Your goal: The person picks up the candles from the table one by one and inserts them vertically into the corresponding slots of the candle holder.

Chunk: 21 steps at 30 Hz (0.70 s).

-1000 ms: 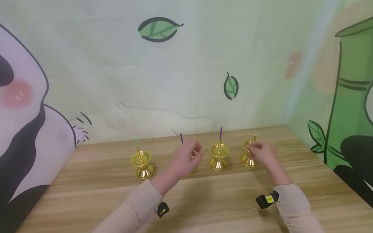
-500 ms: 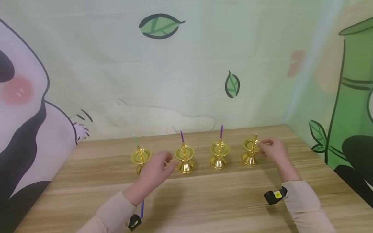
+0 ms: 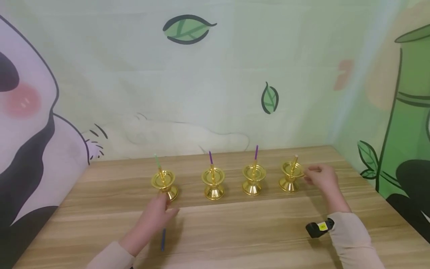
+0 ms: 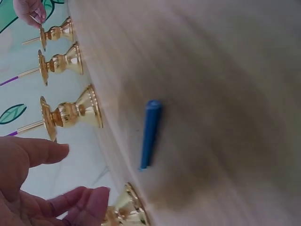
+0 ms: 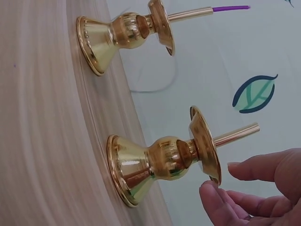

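My left hand (image 3: 152,213) hangs with fingers parted and holds nothing, in front of the leftmost gold candle holder (image 3: 162,180). A thin blue stick (image 4: 150,134) lies on the table close by it. At the right end, my right hand (image 3: 324,179) has thumb and fingers about the dish rim of the rightmost gold candle holder (image 5: 170,157); its upright tube (image 5: 237,135) bears no coloured stick. Thin purple sticks stand in the tubes of the two middle holders (image 3: 214,181) (image 3: 253,179). A pale green stick (image 3: 157,160) rises from the leftmost one.
The holders stand in a row across the wood-grain table (image 3: 242,231). Behind them hangs a pale green cloth (image 3: 221,74) printed with leaves, a panda and bamboo. A black wrist camera (image 3: 319,228) sits on the right sleeve.
My left hand has moved from the second holder leftward and down to the leftmost one, uncovering the blue stick. My right hand has shifted slightly right along the rightmost holder's dish.
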Motion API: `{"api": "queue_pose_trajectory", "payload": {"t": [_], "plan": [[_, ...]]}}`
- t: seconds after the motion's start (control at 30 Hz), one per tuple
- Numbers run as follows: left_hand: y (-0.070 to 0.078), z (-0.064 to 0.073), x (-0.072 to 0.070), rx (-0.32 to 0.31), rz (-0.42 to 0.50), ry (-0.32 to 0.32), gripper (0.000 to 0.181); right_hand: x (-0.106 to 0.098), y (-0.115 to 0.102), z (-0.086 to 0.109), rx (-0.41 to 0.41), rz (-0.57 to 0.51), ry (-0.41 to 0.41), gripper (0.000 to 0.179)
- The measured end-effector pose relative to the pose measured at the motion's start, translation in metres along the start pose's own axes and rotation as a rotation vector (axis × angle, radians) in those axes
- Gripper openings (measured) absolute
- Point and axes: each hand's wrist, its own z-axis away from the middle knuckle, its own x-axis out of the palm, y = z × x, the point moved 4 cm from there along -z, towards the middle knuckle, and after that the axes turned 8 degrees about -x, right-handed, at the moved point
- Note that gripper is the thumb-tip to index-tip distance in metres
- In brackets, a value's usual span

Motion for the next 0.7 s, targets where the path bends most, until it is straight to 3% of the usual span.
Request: {"api": "queue_pose_trajectory", "payload": {"t": [0.33,0.6,0.7], "plan": [[-0.019,0.018,0.011,-0.105,-0.084,-0.078,0.029,0.008,0.01,-0.003,-0.001,-0.278,-0.044,0.048],[-0.024,0.019,0.016,-0.07,-0.092,-0.101,0.015,0.011,0.013,-0.005,0.012,-0.367,-0.058,0.049],[-0.026,0.02,0.016,-0.083,-0.082,-0.109,0.013,0.013,0.012,-0.005,0.017,-0.402,-0.067,0.049]]}}
